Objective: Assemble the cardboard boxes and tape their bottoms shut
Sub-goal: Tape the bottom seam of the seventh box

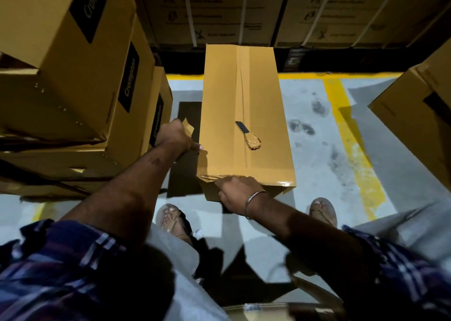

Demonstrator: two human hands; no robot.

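Head view: stacked cartons (73, 76) at left, floor (317, 137) w/ yellow lines. Box (246, 125) stands on floor centre, taped seam (241, 89) up. Left hand (177, 137) grips tape piece (189, 128) beside box's left edge. Right hand (238, 190) presses tape on near edge, fingers curled. Knife (247, 134) lies on top.
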